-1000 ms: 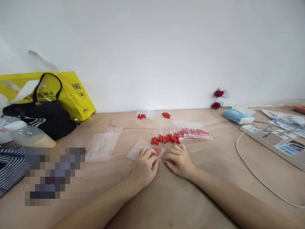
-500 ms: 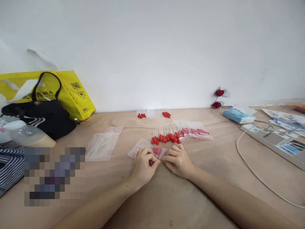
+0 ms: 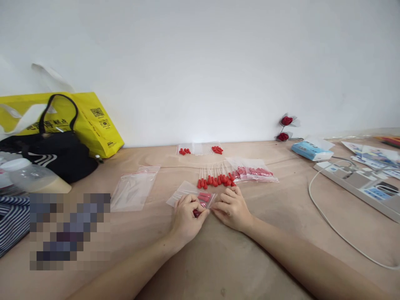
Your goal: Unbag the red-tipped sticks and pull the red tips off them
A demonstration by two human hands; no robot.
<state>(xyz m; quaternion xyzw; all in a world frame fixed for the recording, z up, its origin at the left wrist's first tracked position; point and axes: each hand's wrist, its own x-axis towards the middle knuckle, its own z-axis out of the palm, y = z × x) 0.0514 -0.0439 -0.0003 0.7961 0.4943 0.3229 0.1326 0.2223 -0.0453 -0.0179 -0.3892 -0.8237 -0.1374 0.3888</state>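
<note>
A small clear zip bag (image 3: 183, 190) with red bulb-shaped pieces showing through it lies in front of me. My left hand (image 3: 188, 217) is closed on the bag's near edge, thumb against the fingers, with some red visible under the fingers. My right hand (image 3: 231, 209) pinches the bag's right end, by its zip strip. Just beyond the hands is a row of red-bulbed droppers (image 3: 215, 178) with thin clear stems pointing away from me. To their right, filled zip bags (image 3: 264, 177) overlap. Flat to the left lies an unfilled clear zip bag (image 3: 135, 189).
Two groups of red-bulbed droppers rest on clear bags (image 3: 200, 148) by the wall. At left are a yellow bag (image 3: 104, 125), a black bag (image 3: 71, 156) and a bottle (image 3: 51, 181). Rightward are a tissue pack (image 3: 312, 151), a power strip (image 3: 353, 189) and a looping cable (image 3: 331, 231).
My left fingers have shifted down along the bag, so more of the red pieces shows. My right hand stays pinched at the bag's end, almost unmoved.
</note>
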